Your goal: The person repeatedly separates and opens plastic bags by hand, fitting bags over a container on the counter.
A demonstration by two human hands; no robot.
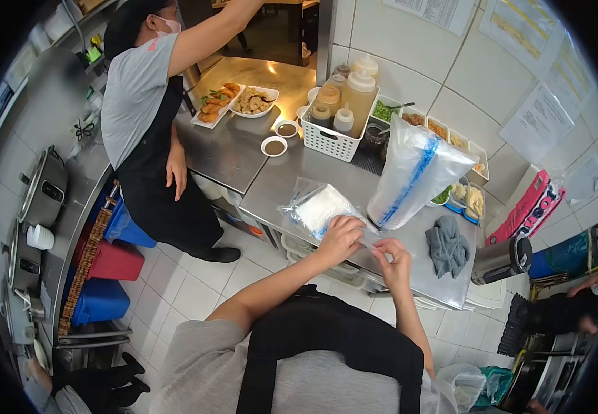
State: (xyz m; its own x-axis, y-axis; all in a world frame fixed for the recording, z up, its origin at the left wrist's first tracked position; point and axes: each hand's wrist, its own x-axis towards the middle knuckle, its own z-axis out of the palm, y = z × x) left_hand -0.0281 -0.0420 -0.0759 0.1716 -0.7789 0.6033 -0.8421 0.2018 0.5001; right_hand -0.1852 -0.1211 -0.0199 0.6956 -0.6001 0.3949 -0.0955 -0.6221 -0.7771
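Observation:
A clear plastic bag (pixel 321 209) with something white and flat inside lies at the front edge of the steel counter. Its loose end runs between my hands. My left hand (pixel 341 241) is closed on the bag near the white contents. At the right, my right hand (pixel 392 260) pinches the bag's end between thumb and fingers. Just beyond them stands a large roll of clear plastic bags (pixel 416 176) with a blue printed stripe. A crumpled grey cloth (pixel 446 246) rests to the right of my right hand.
Behind are a white basket (pixel 330 143) of sauce bottles, two sauce bowls (pixel 273 146) and plated fried food (pixel 217 103). Ingredient containers (pixel 473 200) line the wall beside a pink package (pixel 528 207). A co-worker in a black apron (pixel 154 155) stands at the left, one arm raised.

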